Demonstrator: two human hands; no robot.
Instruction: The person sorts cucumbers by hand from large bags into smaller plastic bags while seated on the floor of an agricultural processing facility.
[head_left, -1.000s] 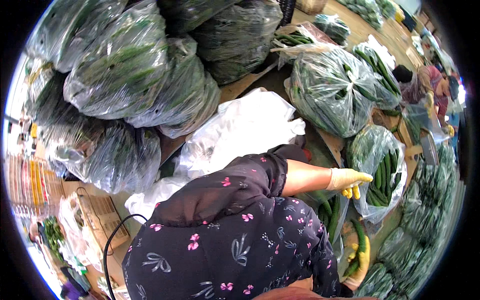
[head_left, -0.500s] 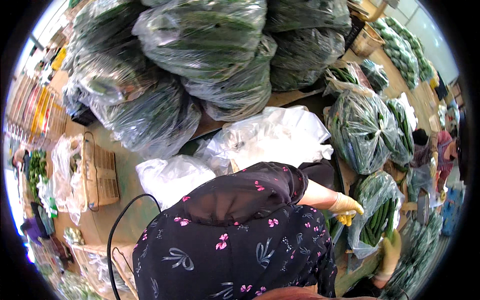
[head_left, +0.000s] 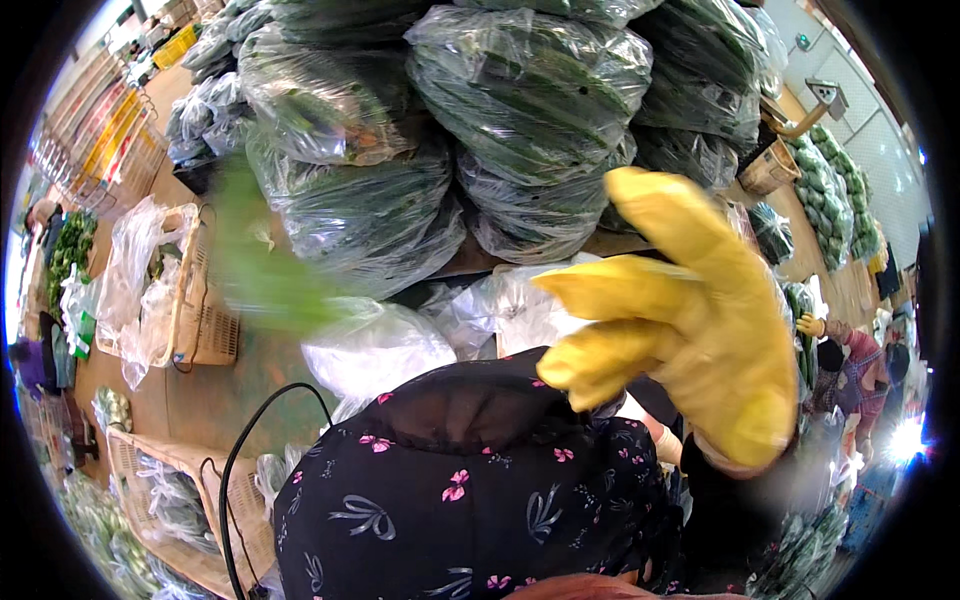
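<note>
My right hand, in a yellow glove, is raised close to the view, its fingers apart and nothing held in them. A smeared green thing hangs in the air to the left, well apart from the glove; its kind is too blurred to tell. My left arm reaches to the right from a black floral sleeve. Only the glove cuff of my left hand shows beneath the right one; its fingers are hidden. Ahead of me, large clear bags of long green vegetables are stacked high.
White plastic bags lie before me. Left stand a basket with plastic and another basket; a black cable curves beside me. A co-worker in plaid is at the right, near netted green produce.
My right hand has come up from the bag of cucumbers at the right, and the green blur has appeared at the left. My left hand has become mostly hidden. The view has shifted.
</note>
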